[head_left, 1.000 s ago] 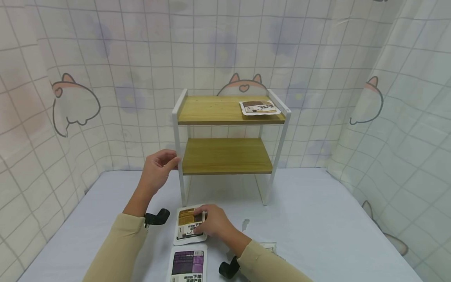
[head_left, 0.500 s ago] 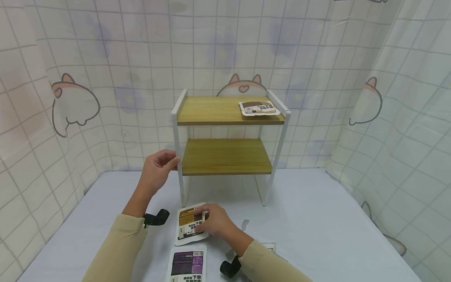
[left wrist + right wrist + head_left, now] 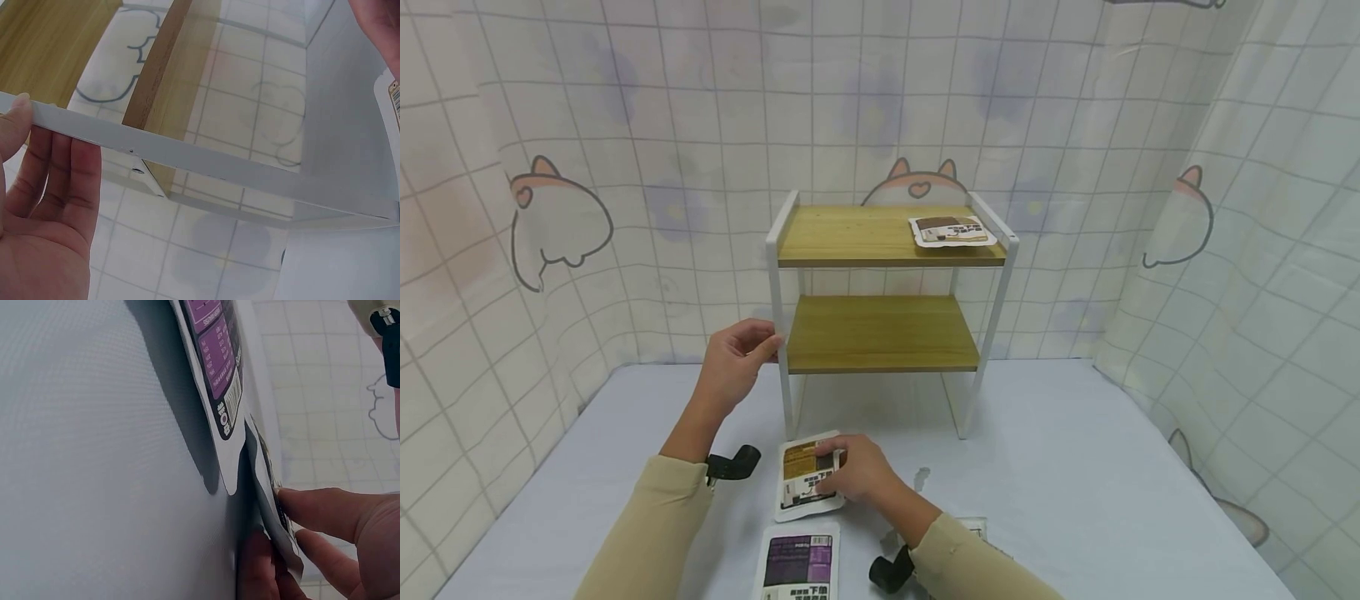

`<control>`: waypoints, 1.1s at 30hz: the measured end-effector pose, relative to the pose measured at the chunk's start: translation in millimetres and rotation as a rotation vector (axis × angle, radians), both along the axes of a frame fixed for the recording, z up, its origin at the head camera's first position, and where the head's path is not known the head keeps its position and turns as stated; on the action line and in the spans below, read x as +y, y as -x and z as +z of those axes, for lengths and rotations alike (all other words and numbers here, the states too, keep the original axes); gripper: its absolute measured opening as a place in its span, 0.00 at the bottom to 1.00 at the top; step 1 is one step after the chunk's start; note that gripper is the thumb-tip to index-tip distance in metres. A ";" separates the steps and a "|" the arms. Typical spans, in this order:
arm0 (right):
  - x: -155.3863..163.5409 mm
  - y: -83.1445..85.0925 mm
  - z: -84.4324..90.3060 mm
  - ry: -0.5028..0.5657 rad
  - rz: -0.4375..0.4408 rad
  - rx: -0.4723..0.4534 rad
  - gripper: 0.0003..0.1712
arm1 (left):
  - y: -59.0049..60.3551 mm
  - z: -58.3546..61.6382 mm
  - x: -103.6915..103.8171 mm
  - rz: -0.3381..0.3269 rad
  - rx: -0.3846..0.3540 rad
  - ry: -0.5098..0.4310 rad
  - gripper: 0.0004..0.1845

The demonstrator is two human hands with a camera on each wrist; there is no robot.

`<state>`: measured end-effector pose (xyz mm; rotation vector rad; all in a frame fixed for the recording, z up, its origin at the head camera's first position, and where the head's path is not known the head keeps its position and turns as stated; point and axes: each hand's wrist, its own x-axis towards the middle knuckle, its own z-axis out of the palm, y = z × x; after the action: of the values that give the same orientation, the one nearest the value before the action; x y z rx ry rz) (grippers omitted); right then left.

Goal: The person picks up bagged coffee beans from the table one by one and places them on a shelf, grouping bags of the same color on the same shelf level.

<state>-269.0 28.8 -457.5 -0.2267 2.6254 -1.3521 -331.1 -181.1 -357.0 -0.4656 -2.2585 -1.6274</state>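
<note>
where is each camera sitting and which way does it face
Head: worn on the head, looks forward and down at the shelf rack and table; both sleeved arms show.
Left wrist: beside the left hand, looks along the rack's white post it holds.
Right wrist: low over the table, shows the right hand pinching the brown packet.
Shared: the purple packet shows in head and right wrist.

Bright even light, soft shadows, wide-angle bending at edges, wrist close-ups blurred
</note>
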 end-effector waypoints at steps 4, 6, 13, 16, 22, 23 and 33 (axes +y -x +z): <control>1.3 0.2 0.2 -0.002 -0.015 0.001 0.27 | -0.5 0.5 0.6 -0.004 -0.003 -0.002 0.14; 1.8 0.0 0.7 0.001 -0.022 -0.003 0.28 | -0.5 0.3 0.4 -0.006 -0.003 -0.002 0.14; 4.1 0.5 -0.1 0.012 -0.033 -0.004 0.28 | 1.4 -1.2 -0.6 0.000 0.012 0.002 0.13; 5.4 0.3 0.1 0.020 -0.035 -0.012 0.27 | 1.6 -1.6 -0.9 -0.001 0.019 0.000 0.13; 6.8 0.0 1.2 0.042 -0.032 -0.017 0.27 | 0.5 -1.6 -0.4 0.002 0.024 0.001 0.12; 7.0 0.1 1.1 0.044 -0.031 -0.015 0.27 | 0.1 -1.4 -0.1 0.001 0.023 0.003 0.13; 7.7 -2.3 3.1 0.053 -0.042 -0.023 0.26 | 0.9 -1.0 0.5 -0.001 0.015 0.000 0.13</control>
<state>-266.7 36.5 -454.3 -0.1624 2.5919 -1.4296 -332.0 -180.6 -358.0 -0.4778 -2.2474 -1.6191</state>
